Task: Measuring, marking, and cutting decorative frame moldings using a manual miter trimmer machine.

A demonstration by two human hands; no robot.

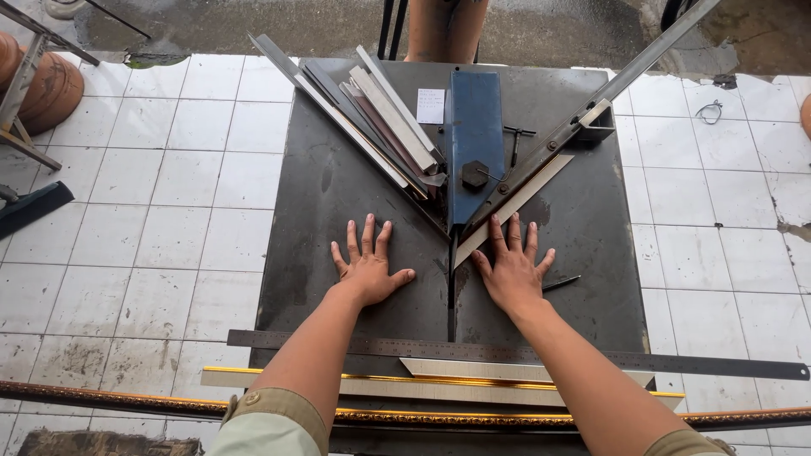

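My left hand (367,267) lies flat, fingers spread, on the dark metal table (338,194) of a mitre cutter. My right hand (511,270) rests flat the same way, just right of the cutting slot (452,283). Neither hand holds anything. Between and above them stands the blue blade housing (475,143). A pale frame moulding strip (515,205) lies along the right fence, its cut end near my right fingertips. Several moulding strips (380,122) are stacked along the left fence.
A long steel ruler (718,365) lies across the table's near edge, with cut moulding pieces (473,369) and gold-edged mouldings (127,399) below it. A thin dark pencil-like object (561,283) lies right of my right hand. White tiled floor surrounds the table; someone's legs (446,29) stand beyond.
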